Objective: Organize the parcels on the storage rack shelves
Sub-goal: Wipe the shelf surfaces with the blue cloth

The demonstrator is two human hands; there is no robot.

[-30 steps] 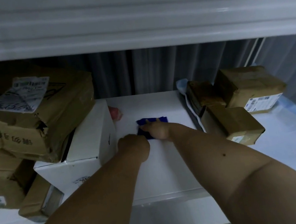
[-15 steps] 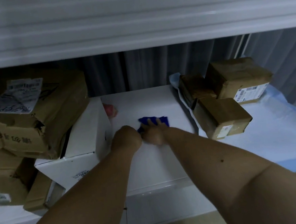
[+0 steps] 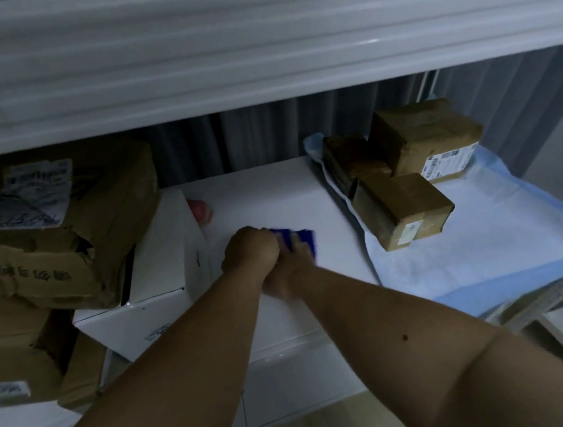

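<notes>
Both hands met on the blue packet [image 3: 298, 241] atop the big white box [image 3: 272, 207], left hand [image 3: 251, 255] curled, grip unclear, right hand [image 3: 290, 271] seemingly over it, and a hasty drag could have sent it sliding off.

The big white box top [image 3: 271, 193] in the middle has bare room at 12 o'clock, back to the grey curtain [image 3: 265, 135]. At 9 o'clock a smaller white box [image 3: 164, 255] stands close, and a crushed brown box [image 3: 79, 232] leans on top of it, so that side is blocked. A small pink thing [image 3: 200, 210] sits at 11 o'clock by the white box. At 2 o'clock three brown parcels [image 3: 407, 208] sit bunched together on a blue sheet [image 3: 483, 255]. The sheet is bare at 4 o'clock. The shelf above [image 3: 258, 60] hangs low over everything, so there is little room to go up.
</notes>
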